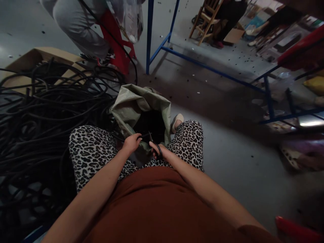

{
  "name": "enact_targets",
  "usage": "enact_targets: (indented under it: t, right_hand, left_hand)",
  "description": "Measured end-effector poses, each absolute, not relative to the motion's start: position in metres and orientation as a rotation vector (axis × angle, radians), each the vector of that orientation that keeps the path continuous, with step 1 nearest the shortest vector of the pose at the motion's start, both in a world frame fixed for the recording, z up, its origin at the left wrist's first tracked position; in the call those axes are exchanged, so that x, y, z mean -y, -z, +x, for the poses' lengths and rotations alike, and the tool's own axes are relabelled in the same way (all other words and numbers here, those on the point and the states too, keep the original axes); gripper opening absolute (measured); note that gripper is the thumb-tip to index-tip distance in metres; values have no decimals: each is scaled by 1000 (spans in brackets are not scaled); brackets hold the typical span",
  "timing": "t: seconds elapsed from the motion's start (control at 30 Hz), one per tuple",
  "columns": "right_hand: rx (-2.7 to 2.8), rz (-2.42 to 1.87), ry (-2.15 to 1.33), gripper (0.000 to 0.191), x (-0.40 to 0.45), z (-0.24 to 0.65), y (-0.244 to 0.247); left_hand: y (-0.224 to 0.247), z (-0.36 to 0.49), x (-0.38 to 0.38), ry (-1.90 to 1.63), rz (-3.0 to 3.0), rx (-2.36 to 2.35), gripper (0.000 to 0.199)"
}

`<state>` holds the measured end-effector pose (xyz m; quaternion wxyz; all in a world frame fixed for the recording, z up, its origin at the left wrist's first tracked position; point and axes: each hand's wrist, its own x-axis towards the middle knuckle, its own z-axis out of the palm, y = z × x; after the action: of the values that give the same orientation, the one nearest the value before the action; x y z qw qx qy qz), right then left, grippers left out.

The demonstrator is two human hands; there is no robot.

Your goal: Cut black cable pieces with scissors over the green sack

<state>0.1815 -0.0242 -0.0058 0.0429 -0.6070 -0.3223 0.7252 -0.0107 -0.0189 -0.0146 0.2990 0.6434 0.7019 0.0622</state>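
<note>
Between my knees stands a grey-green woven sack [126,108], its mouth open and its inside dark. My left hand [132,143] is closed on a black rubber strip [144,135] at the near rim of the sack. Just to its right, my right hand [157,150] holds black-handled scissors [159,154], with the blades pointing up and left over the sack's mouth, close to the end of the strip. Long black strips [50,114] lie in a big tangled heap on the left.
Behind the heap is an open cardboard box [55,53]. A person in grey trousers [76,27] sits by a red stool [115,44]. Blue metal frames [202,64] cross the back and right. Other people sit farther off near a wooden chair [206,20].
</note>
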Motion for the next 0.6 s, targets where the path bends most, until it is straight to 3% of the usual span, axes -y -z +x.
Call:
enact_targets:
  t: [0.6]
  right_hand:
    - [1258, -2008, -1975, 44, 23, 184, 7]
  left_hand:
    - [16, -21, 23, 50, 1937, -1835, 29]
